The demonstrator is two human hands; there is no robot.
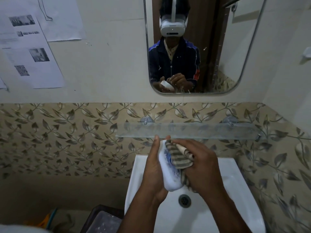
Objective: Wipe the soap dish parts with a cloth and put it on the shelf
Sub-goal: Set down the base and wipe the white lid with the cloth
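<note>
The dish (170, 170) is held above the sink (235, 190), just below the shelf (185, 130). The left hand (154, 167) grips the dish; the right hand (202, 167) grips the cloth (178, 157), pressing it on the dish.

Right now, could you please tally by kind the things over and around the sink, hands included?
Hands: 2, left hand and right hand
Soap dish: 1
Cloth: 1
Shelf: 1
Sink: 1
Mirror: 1
Total: 7
</note>
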